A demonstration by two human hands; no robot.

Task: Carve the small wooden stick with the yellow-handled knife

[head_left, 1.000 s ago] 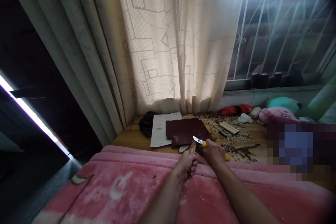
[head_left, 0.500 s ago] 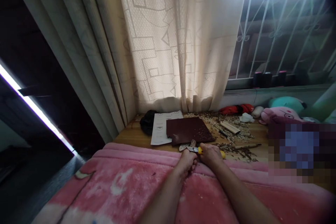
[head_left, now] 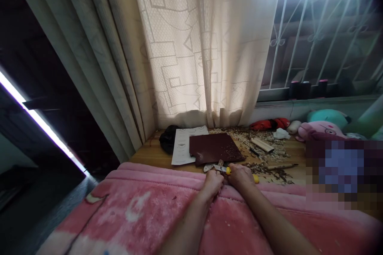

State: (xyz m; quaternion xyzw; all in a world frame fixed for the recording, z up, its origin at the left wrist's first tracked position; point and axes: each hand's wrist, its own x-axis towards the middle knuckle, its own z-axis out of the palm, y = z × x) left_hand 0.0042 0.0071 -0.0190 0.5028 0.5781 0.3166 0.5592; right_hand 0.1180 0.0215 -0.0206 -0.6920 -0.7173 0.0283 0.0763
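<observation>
My right hand [head_left: 240, 175] is wrapped round the yellow handle of a utility knife [head_left: 228, 171]; the handle's end shows past the little finger. Its blade points left, over my left hand [head_left: 213, 182]. That hand is closed on a small carved piece of wood [head_left: 208, 167], whose pale rounded end sticks out beyond the fingers by the blade. The rest of the piece is hidden in the fist. Both hands are at the near edge of the wooden table, just above the pink blanket [head_left: 155, 195].
A dark red board [head_left: 214, 148] lies partly over a printed sheet [head_left: 182, 147], with a black bag [head_left: 169, 138] to the left. Wood shavings [head_left: 239, 137] surround a pale wood block [head_left: 262, 145] and a thin stick [head_left: 282, 166]. A pink plush toy [head_left: 318, 131] sits at right.
The knife and my right hand have shifted very slightly to the right. My left hand has turned a little, its grip still closed. The things on the table lie as before.
</observation>
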